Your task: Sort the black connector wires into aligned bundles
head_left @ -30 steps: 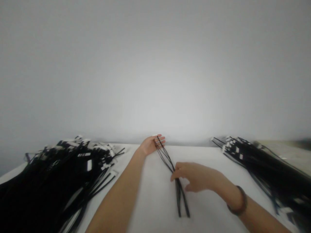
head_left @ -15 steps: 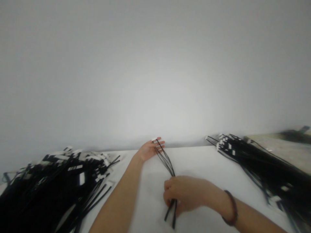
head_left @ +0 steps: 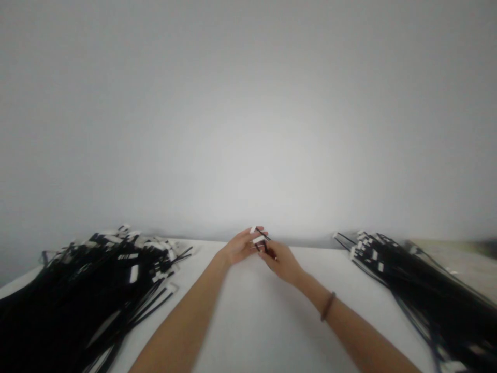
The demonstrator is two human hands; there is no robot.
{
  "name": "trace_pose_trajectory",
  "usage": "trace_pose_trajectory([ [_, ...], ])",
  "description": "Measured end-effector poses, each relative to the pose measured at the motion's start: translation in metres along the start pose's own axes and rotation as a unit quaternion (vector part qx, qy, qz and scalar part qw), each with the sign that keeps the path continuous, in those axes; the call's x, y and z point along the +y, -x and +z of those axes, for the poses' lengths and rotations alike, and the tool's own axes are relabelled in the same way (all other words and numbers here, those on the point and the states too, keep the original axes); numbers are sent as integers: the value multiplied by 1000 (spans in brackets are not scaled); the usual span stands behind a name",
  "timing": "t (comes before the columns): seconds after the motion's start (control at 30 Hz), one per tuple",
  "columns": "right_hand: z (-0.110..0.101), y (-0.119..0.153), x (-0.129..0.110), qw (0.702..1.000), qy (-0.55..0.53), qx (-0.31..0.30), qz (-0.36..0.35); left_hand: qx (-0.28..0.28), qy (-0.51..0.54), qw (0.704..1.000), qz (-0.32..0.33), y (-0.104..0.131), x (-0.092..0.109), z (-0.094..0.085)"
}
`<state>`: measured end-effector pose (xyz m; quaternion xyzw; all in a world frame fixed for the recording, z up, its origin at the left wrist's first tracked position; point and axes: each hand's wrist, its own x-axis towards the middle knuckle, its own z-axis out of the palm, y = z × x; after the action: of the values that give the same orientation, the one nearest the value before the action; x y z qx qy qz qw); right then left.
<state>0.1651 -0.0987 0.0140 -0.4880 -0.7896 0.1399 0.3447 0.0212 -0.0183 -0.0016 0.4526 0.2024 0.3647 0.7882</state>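
A smooth, matte pale-grey wall [head_left: 248,114] fills most of the view, brightest around its middle. Below it lies the flat white surface [head_left: 248,321], plain and even. On its left spreads the widest thing on it, a dense heap of black cords [head_left: 58,311], tangled, with blocky white tips bunched along the far edge and loose strands fanning toward the middle. On the right lies a narrower, straighter bundle of black cords [head_left: 427,295], its white ends gathered at the far tip. Beyond that, at the right edge, is a pale, blurred sheet [head_left: 462,261] with a faint sheen.

The left hand [head_left: 241,246] is palm up near the far edge, fingers extended and loosely spread; whether its thumb presses anything I cannot tell. The right hand [head_left: 282,260] has its fingers bent, pinching short-looking black strands [head_left: 265,246] between thumb and fingertips. These strands lie between the two hands, across the left fingers. A dark, rounded bracelet [head_left: 328,306] circles the right wrist. Smallest are two white end pieces [head_left: 258,239] at the left fingers, small and blocky, their details blurred.
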Motion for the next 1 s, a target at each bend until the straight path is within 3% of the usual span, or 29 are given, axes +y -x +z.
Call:
trace_pose_trajectory([
  [0.1,4,-17,32,992,-82,72,65,3,15,1000,-24,-8,-12,20],
  [0.23,14,-19,51,980,-153,89,92,15,-16,998,60,-19,-32,39],
  [0.3,12,-16,50,973,-203,45,102,46,-23,996,66,-23,-37,41],
  [0.4,-4,-15,45,949,-295,-69,88,71,-41,996,36,-23,-36,36],
  [0.43,-11,-16,46,948,-298,-69,93,77,-46,995,34,-23,-34,35],
  [0.53,-29,-16,58,958,-242,81,128,78,-60,995,27,-21,-28,30],
  [0.6,-34,-14,68,958,-214,114,153,57,-69,996,8,-20,-25,30],
  [0.7,-31,-8,76,956,-228,-7,183,9,-77,997,-19,-19,-25,30],
  [0.8,-24,-4,77,934,-272,-116,200,5,-112,993,-27,-20,-25,28],
  [1.0,-24,-4,80,908,-347,-96,213,84,-275,958,16,-23,-20,13],
])
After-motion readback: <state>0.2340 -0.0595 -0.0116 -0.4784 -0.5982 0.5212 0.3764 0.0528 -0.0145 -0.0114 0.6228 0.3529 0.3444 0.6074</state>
